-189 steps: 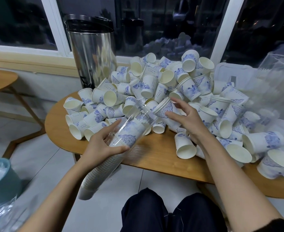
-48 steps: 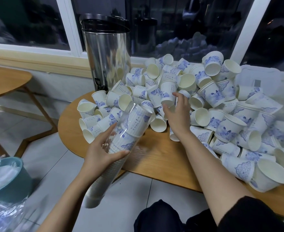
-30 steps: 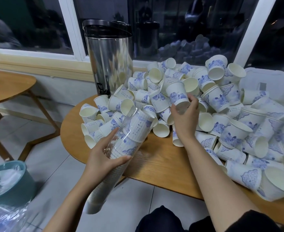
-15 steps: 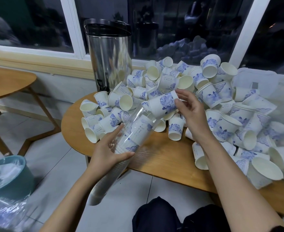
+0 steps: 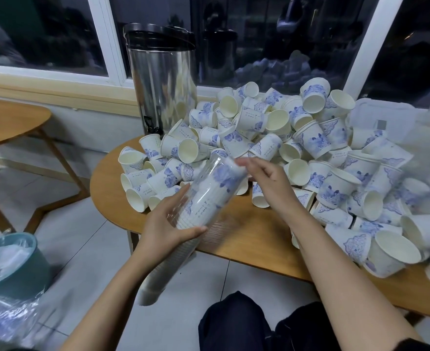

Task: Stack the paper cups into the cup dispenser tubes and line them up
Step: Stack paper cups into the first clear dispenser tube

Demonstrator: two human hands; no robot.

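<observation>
Holding hand: the left hand (image 5: pixel 169 230) wraps around the middle of the clear tube (image 5: pixel 210 188) from below. Its thumb lies across the near side, and the forearm rises from the lower left.
Tube: it is tilted, with the lower end hanging toward the person's knees and the mouth raised away from them.
Stack: nested paper cups (image 5: pixel 205 206) fill the tube from the lower end up to the mouth.
Feeding hand: the right hand (image 5: pixel 267 179) reaches in from the right of the tube. Its wrist is level and its fingertips (image 5: pixel 241 163) are at the tube's mouth against the top cup (image 5: pixel 225 174). They are blurred, so I cannot tell whether they pinch or only touch.
Table: a wooden top (image 5: pixel 236 240) passes under the tube's upper half.
Loose cups: a heap (image 5: pixel 310 138) lies beyond and to the right of the tube's mouth, the cups tipped every way.
Print: the cups are white with blue floral patterns. The small dark writing on some is too fine to read.
Bin: a teal bin (image 5: pixel 19 271) sits far left of the tube's lower end.
Urn: a steel urn (image 5: pixel 162 82) with a black lid stands beyond the tube.
</observation>
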